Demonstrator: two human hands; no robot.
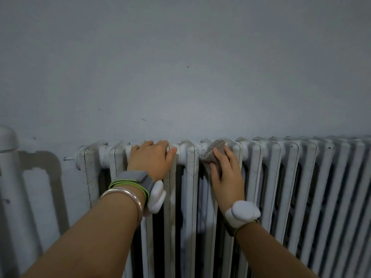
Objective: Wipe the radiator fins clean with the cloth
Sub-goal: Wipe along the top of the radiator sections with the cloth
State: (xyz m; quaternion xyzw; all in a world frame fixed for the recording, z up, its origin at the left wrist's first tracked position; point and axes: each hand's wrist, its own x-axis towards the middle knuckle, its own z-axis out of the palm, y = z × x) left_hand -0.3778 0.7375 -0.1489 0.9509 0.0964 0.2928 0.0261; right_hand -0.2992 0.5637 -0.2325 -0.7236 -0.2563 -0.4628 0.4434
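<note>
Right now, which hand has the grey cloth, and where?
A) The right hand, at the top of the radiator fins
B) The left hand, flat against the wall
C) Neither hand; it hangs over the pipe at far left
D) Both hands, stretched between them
A: the right hand holds the grey cloth against the top of the radiator fins, while the left hand rests bare on the radiator top further left.

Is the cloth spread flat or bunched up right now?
Bunched: the right hand holds the grey cloth as a small wad on a fin top of the radiator.
</note>
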